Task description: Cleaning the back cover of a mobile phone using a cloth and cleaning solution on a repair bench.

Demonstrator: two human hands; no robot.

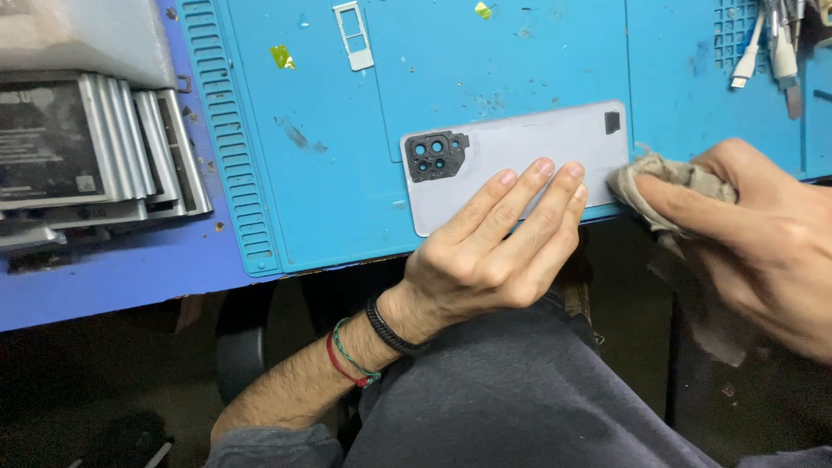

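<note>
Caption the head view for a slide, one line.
Left hand pins a grey phone back cover on the blue mat; right hand wipes its edge with a cloth.

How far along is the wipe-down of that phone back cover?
Looks done: the grey back cover is off the phone, lying flat on the blue mat with its camera frame fitted. In hand: the left hand pins the cover down while the right hand presses a cloth at its right edge. How much has been wiped can't be told.

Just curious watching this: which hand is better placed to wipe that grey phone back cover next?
Probably the right hand: it holds the cloth at the cover's right end, while the left hand lies flat on it.
</note>
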